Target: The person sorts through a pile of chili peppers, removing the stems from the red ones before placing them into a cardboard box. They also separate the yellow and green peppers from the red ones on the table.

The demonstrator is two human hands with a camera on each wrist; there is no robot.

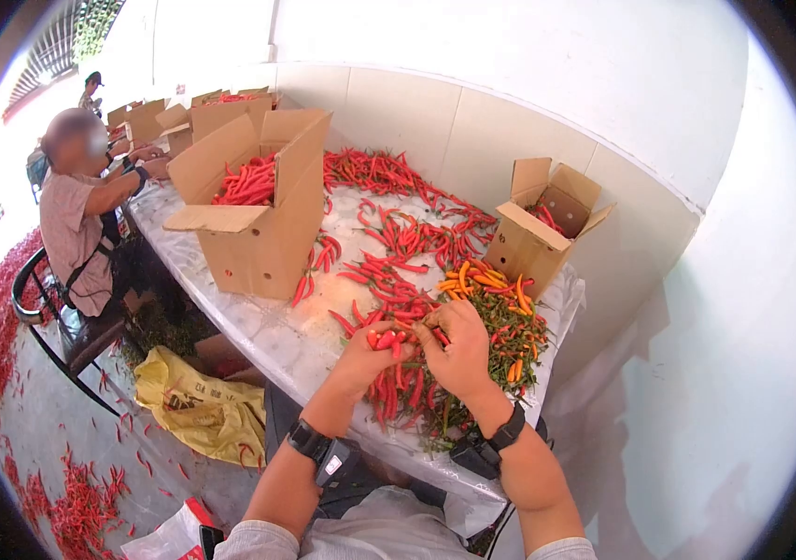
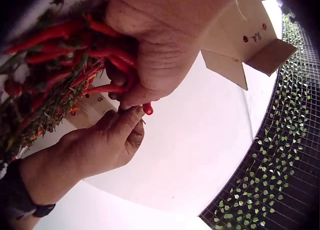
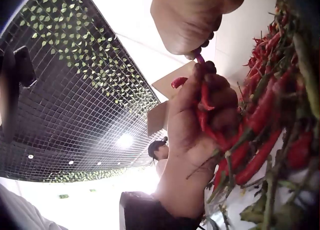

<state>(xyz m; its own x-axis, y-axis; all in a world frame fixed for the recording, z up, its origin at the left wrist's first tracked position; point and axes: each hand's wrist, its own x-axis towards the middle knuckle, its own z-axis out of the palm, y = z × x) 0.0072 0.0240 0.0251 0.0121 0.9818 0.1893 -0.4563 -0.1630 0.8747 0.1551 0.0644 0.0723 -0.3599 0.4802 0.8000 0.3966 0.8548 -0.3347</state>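
My left hand [image 1: 365, 359] grips several red chilies [image 1: 387, 339] over the near part of the table; in the right wrist view its fingers curl round red chilies [image 3: 205, 100]. Beside it on the right, my right hand [image 1: 458, 350] has its thumb and fingers pinched together at the end of a chili. In the left wrist view, the right hand [image 2: 102, 150] meets the left hand [image 2: 160, 49] near a red chili tip [image 2: 148, 108]. Below both hands lie loose red chilies [image 1: 407, 387] and green stems [image 1: 510, 327].
A large open carton [image 1: 262, 247] of red chilies stands at the left, a smaller carton [image 1: 524, 245] at the back right. Orange chilies [image 1: 472, 278] lie near it. A seated person [image 1: 85, 215] works at the left. A yellow sack [image 1: 197, 401] lies on the floor.
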